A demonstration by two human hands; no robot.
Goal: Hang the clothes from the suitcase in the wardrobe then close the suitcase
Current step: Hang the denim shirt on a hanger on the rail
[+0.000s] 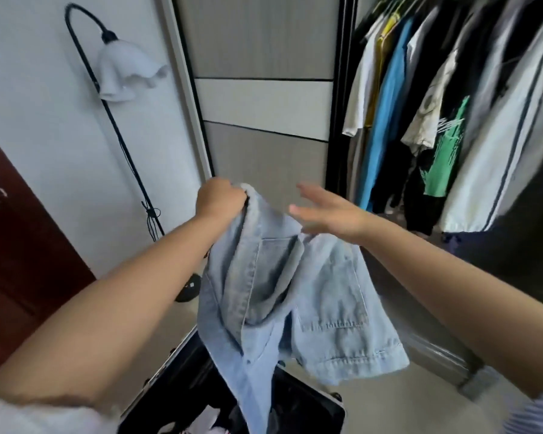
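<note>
While nothing readable shows up anywhere, the closest thing to a label is a green print on a black tee [442,151] hanging in the wardrobe [452,104], and it's too smeared to make out. That rail is packed: white, mustard, bright blue, black and pale striped clothes, all crowded at the right. A grey sliding door [264,104] stands between the rail and the white wall, where a black floor lamp [123,73] with a white ruffled shade leans. A dark red door [22,245] sits at far left. Down low, the suitcase [295,408] lies open, dark inside. The denim shirt [295,292] is light blue and crumpled, chest pocket showing, dangling over the suitcase. The left hand [220,198] has the collar bunched in a fist. The right hand [326,211] is spread flat, fingers straight, just above the fabric, holding nothing.
</note>
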